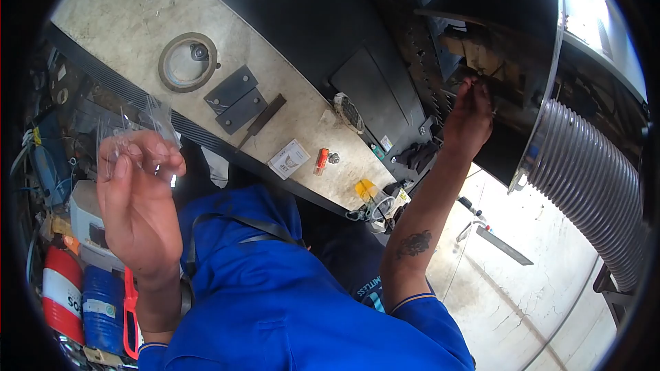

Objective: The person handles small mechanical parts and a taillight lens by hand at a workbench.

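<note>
Your left hand [137, 192] hovers close to your chest, its grip pinching a clear bag [137, 120] between fingertips and thumb. That likely puts the bag out of the way of the work yet ready to hand. Beyond it, on the pale tabletop [124, 14], a ring [187, 62] lies toward the left corners with two dark plates [237, 99] just beside it. A white card [289, 159] and an orange piece [321, 160] sit along the near edge, seemingly laid out within reach. Farther off, your right hand [471, 113] stretches at arm's length into the dark machine opening [495, 62], fingers gathered on something inside. What that grip holds cannot be told. A ribbed hose [584, 178] runs down beside it.
</note>
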A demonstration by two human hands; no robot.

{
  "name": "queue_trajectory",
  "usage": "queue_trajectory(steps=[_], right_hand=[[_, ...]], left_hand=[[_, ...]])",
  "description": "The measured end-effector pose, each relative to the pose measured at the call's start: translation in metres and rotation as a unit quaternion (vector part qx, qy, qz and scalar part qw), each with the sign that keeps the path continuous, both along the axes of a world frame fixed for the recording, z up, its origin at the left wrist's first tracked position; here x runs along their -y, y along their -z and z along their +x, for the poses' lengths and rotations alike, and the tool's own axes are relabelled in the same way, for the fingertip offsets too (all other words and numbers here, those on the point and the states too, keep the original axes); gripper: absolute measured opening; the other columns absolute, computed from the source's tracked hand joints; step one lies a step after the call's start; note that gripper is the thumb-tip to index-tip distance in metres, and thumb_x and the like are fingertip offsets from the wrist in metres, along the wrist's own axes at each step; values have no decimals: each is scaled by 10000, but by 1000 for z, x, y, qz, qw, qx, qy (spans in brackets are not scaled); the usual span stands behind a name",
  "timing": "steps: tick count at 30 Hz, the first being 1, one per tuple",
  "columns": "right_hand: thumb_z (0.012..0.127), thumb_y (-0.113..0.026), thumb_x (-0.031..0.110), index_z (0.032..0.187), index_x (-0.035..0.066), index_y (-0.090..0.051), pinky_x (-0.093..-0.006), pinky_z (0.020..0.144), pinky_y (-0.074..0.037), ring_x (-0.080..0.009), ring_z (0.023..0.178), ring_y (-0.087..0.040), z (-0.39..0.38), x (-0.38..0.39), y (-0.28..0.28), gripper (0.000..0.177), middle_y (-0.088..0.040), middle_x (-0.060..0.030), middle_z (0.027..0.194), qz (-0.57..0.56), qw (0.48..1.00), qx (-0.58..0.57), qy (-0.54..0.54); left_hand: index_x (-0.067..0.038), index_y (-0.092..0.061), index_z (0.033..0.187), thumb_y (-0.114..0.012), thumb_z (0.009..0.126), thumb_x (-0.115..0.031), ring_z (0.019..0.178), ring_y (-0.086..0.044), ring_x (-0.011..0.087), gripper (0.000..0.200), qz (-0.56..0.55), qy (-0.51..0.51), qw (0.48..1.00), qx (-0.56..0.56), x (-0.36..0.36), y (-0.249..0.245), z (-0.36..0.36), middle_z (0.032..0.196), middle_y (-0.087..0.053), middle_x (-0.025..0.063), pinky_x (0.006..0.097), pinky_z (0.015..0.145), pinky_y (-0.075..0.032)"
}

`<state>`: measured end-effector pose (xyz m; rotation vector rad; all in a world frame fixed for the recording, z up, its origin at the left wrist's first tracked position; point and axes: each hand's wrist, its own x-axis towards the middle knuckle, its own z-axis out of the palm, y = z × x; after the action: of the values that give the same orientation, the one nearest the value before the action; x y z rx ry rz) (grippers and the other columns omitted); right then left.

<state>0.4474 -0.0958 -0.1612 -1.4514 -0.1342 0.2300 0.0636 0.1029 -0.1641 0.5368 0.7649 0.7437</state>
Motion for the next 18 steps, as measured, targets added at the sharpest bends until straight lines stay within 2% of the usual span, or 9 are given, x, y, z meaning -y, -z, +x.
queue_trajectory(steps=[6,11,18], right_hand=[[833,-570,-29,1047,-97,-550,-298,816,-548,-271,904,-638,0,-5,-11,225,-630,-188,972,-108,994,-2,32],[832,-521,19,981,-75,-553,-305,724,-556,-258,764,-665,-5,-8,-20,179,-643,-182,920,-295,954,51,19],[852,-497,48,964,-37,-563,-280,635,-527,-223,698,-651,3,-2,-25,156,-651,-169,852,-310,950,29,-11]], left_hand=[[-40,-481,963,-412,934,-148,860,-513,221,131,-4,1,1000,5,-1,0,3,910,-533,139,337,760,-419],[-37,-482,968,-411,937,-150,849,-517,219,137,2,-4,1000,-5,0,0,4,900,-537,141,339,756,-422],[-35,-478,968,-401,940,-155,843,-522,216,145,-4,-2,1000,-2,6,-1,8,897,-539,140,338,756,-426]])
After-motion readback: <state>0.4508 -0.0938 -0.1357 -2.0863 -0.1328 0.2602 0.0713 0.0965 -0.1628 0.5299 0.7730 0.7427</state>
